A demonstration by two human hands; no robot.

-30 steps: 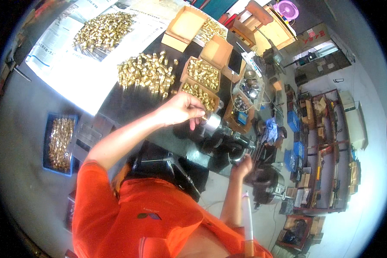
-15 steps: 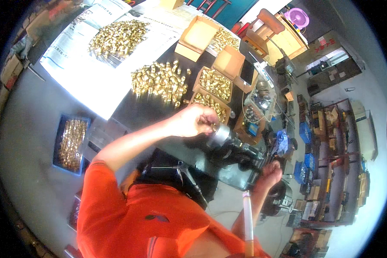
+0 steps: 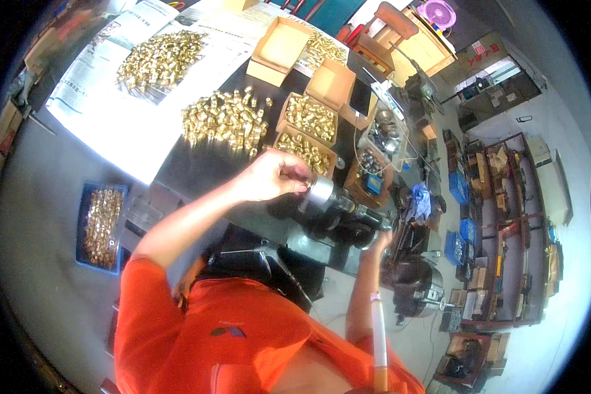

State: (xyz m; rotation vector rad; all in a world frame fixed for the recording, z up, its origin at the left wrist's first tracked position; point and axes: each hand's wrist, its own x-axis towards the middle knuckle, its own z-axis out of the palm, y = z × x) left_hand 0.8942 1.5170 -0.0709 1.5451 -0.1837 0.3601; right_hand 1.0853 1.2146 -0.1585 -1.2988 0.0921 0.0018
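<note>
Workshop clutter fills the right side, with shelves [image 3: 505, 217] of bins, and a dark surface [image 3: 177, 174] carries heaps of brass fittings [image 3: 224, 119] on white paper plus open cardboard boxes [image 3: 308, 118] of the same parts. At the machine's silver cylinder [image 3: 322, 194], the left hand [image 3: 272, 176] is closed with its fingertips pinched on a small part, too hidden to make out. Lower down, the right hand [image 3: 379, 241] rests on the dark machine body [image 3: 348, 226], its grip unclear
</note>
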